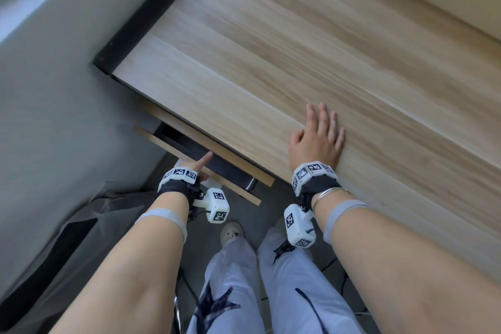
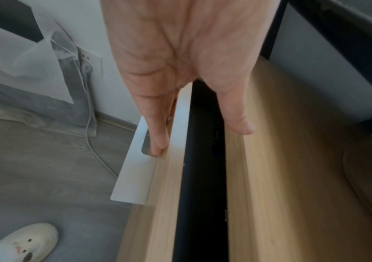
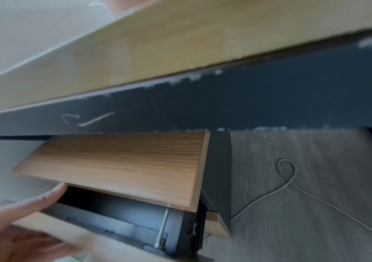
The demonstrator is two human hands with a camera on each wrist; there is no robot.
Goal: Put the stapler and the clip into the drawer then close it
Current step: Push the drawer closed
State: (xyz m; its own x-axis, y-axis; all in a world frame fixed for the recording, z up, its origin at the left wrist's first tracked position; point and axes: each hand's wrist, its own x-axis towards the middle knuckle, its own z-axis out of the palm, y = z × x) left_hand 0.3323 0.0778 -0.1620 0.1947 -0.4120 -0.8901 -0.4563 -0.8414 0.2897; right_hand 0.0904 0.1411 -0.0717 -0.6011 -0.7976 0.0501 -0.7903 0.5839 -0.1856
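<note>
The drawer [image 1: 162, 144] hangs under the light wooden desk [image 1: 271, 49] and stands a little way out, with a narrow dark gap showing. My left hand [image 1: 202, 167] lies against its wooden front [image 2: 169, 195]. Its straight fingers [image 2: 158, 134] reach down at the white handle plate [image 2: 133, 173], and the thumb [image 2: 236, 115] stretches across the gap. In the right wrist view the same thumb [image 3: 53, 195] sits at the opening of the dark interior [image 3: 122, 218]. My right hand [image 1: 317, 138] rests flat on the desktop, holding nothing. Neither stapler nor clip can be seen; most of the drawer's inside is hidden.
A grey wall and a dark bag [image 1: 67, 238] are to the left of the desk. A white cable [image 2: 91, 138] runs across the grey floor. My legs and a white shoe [image 1: 231, 232] are below the drawer. A thin wire [image 3: 292, 186] lies under the desk.
</note>
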